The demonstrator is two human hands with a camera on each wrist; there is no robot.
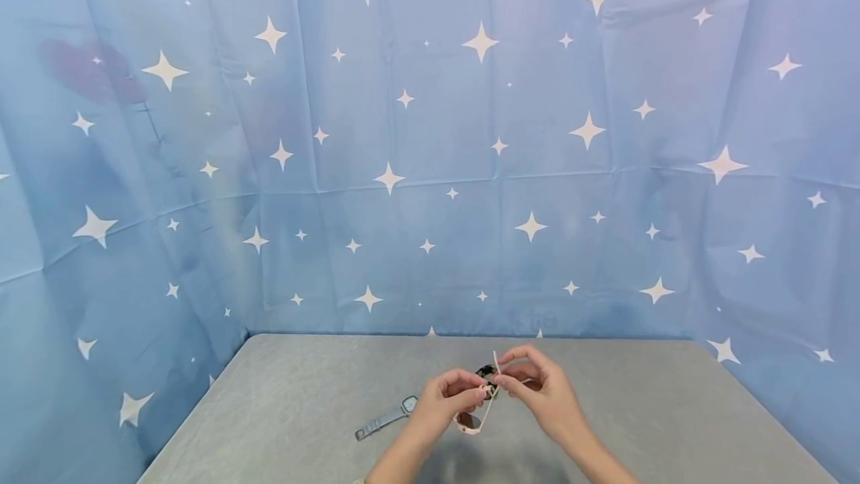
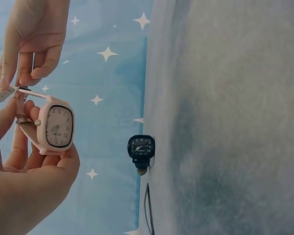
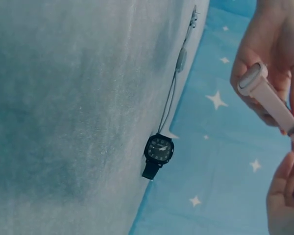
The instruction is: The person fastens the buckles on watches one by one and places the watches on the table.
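Note:
A pale pink wristwatch [image 2: 59, 126] with a rounded square face is held up between both hands. My left hand [image 1: 437, 405] holds it from below, thumb and fingers at the strap near the buckle. My right hand [image 1: 544, 394] pinches the strap [image 3: 277, 107] by its loose end, close to the left fingertips. The strap forms a loop, with its end passing at the buckle [image 2: 23, 119]. Whether the buckle's pin sits in a hole cannot be seen. Behind the hands is a black wristwatch [image 3: 159, 148], partly hidden in the head view.
A grey-blue wristwatch [image 1: 386, 419] lies stretched out on the grey table [image 1: 316, 372], left of my left hand. A blue curtain [image 1: 430, 133] with white stars hangs behind and beside the table.

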